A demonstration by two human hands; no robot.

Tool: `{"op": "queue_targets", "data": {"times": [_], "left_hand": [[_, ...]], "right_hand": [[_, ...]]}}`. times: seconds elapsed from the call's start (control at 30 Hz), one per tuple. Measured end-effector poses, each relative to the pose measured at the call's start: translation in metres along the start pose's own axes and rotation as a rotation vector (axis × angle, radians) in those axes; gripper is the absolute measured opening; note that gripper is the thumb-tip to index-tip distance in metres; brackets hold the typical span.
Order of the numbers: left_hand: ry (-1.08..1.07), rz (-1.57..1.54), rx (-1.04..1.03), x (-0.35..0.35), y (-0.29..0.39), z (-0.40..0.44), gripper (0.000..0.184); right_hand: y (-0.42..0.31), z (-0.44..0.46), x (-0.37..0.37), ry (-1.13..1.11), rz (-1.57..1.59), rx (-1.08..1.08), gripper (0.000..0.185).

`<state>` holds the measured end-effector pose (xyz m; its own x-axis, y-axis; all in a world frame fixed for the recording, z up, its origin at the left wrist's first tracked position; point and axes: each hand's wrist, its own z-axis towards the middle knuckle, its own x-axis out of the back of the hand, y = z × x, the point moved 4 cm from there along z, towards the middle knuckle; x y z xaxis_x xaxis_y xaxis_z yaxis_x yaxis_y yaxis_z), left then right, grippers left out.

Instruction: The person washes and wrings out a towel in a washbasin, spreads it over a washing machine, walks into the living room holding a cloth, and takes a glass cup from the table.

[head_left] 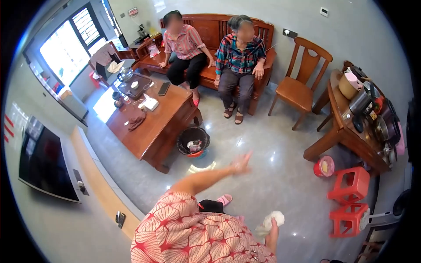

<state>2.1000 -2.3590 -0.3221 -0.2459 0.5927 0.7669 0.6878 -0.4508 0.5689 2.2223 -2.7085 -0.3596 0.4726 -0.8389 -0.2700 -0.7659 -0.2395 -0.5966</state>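
Observation:
My left hand [241, 164] reaches out in front of me over the grey tiled floor, its fingers stretched out and slightly blurred. It holds nothing that I can see. Low in the view, my right hand [272, 234] grips a crumpled white wad [275, 218] that looks like cloth or paper. A thin, pale, see-through part hangs from the wad's left side. Left of my outstretched hand stands a waste bin [180, 141] with a black liner and some rubbish in it.
A wooden coffee table [144, 144] bears a tea tray, a phone [163, 89] and a brown cloth [137, 122]. Two people sit on a wooden bench [206, 26]. A wooden chair [296, 92], red stools [351, 184] and a table with pots [340, 127] stand right.

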Motion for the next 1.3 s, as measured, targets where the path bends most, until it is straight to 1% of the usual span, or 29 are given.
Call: {"op": "queue_targets", "data": {"times": [0.03,0.07,0.1,0.13,0.17,0.2,0.23,0.33,0.4,0.43,0.5,0.53,0.57,0.6,0.63,0.67,0.73,0.77,0.8,0.87,0.93,1.0,1.03,1.07,1.1,1.13,1.2,1.27,1.3], "left_hand": [[0.207,0.311,0.007,0.050,0.021,0.021,0.099],[0.407,0.488,0.052,0.100,0.016,0.051,0.098],[0.803,0.651,-0.055,0.151,-0.011,0.082,0.096],[0.784,0.431,0.182,0.236,0.010,0.049,0.096],[1.177,0.520,0.117,0.280,-0.039,0.066,0.097],[1.039,0.248,0.311,0.352,-0.033,0.030,0.102],[1.144,0.233,0.389,0.392,-0.055,0.012,0.102],[1.260,0.054,0.649,0.479,-0.100,-0.056,0.105],[1.280,-0.009,0.699,0.502,-0.101,-0.096,0.107],[1.295,-0.143,0.610,0.509,-0.123,-0.095,0.107],[1.265,-0.307,0.467,0.510,-0.176,-0.059,0.106],[1.223,-0.331,0.420,0.500,-0.165,-0.056,0.105],[1.151,-0.284,0.505,0.481,-0.154,-0.047,0.103],[1.144,-0.276,0.468,0.473,-0.164,-0.028,0.097],[1.094,-0.072,0.523,0.472,-0.164,-0.012,0.104],[1.136,0.014,0.519,0.467,-0.163,0.000,0.101],[1.022,-0.245,0.507,0.456,-0.098,-0.025,0.100],[1.205,-0.029,0.481,0.462,-0.088,-0.026,0.095],[1.206,-0.019,0.474,0.465,-0.084,-0.024,0.095],[1.209,-0.460,0.267,0.451,-0.038,-0.034,0.084],[1.005,-0.137,0.148,0.414,-0.039,0.013,0.091],[0.573,-0.010,-0.215,0.316,-0.032,0.061,0.091],[0.333,-0.083,-0.322,0.253,-0.029,0.067,0.091],[0.510,0.145,-0.575,0.167,-0.070,0.102,0.095],[0.072,-0.096,-0.216,0.128,-0.042,0.061,0.097],[-0.225,-0.262,0.065,0.103,-0.023,0.025,0.102],[-0.211,-0.441,0.199,0.081,-0.047,0.004,0.108],[0.328,-0.046,0.259,0.130,-0.132,0.026,0.109],[0.461,-0.232,0.448,0.198,-0.094,-0.016,0.082]], "right_hand": [[-0.001,0.000,-0.008,0.002,-0.011,-0.004,0.036],[-0.008,0.002,-0.023,-0.047,-0.046,0.013,0.036],[-0.015,0.002,-0.031,-0.090,-0.083,0.029,0.036],[-0.018,0.006,-0.034,-0.083,-0.096,0.031,0.036],[-0.018,0.011,-0.037,-0.057,-0.054,0.073,0.035],[-0.019,0.014,-0.038,-0.032,-0.006,0.116,0.034],[-0.018,0.014,-0.035,-0.029,-0.001,0.117,0.034],[-0.007,0.016,-0.017,-0.022,0.117,0.146,0.035],[0.003,0.014,0.000,0.058,0.189,0.086,0.036],[0.004,0.015,0.005,0.059,0.190,0.090,0.036],[0.000,0.012,0.007,0.048,0.179,0.140,0.036],[-0.012,0.004,-0.003,0.048,0.179,0.137,0.036],[-0.022,-0.002,-0.013,0.097,0.141,0.071,0.037],[-0.028,-0.006,-0.022,0.145,0.103,0.008,0.038],[-0.030,-0.002,-0.025,0.140,0.104,0.008,0.038],[-0.034,0.001,-0.028,0.097,0.061,0.081,0.039],[-0.046,-0.002,-0.042,0.050,0.025,0.159,0.040],[-0.054,-0.013,-0.055,0.034,0.023,0.146,0.040],[-0.055,-0.019,-0.064,0.018,0.022,0.130,0.039],[-0.042,-0.015,-0.059,-0.011,0.050,0.107,0.039],[-0.038,-0.004,-0.047,-0.052,0.050,0.114,0.038],[-0.016,0.015,-0.030,0.003,0.098,0.131,0.038],[-0.004,0.029,-0.015,0.004,0.111,0.112,0.037],[-0.001,0.028,-0.009,0.001,0.113,0.113,0.037],[0.003,0.027,-0.006,0.000,0.144,0.083,0.037],[0.007,0.028,-0.004,-0.002,0.177,0.052,0.037],[0.010,0.023,0.003,0.022,0.191,0.027,0.037],[0.013,0.015,0.017,0.068,0.209,0.007,0.037],[0.013,0.012,0.025,0.083,0.224,0.030,0.038]]}}
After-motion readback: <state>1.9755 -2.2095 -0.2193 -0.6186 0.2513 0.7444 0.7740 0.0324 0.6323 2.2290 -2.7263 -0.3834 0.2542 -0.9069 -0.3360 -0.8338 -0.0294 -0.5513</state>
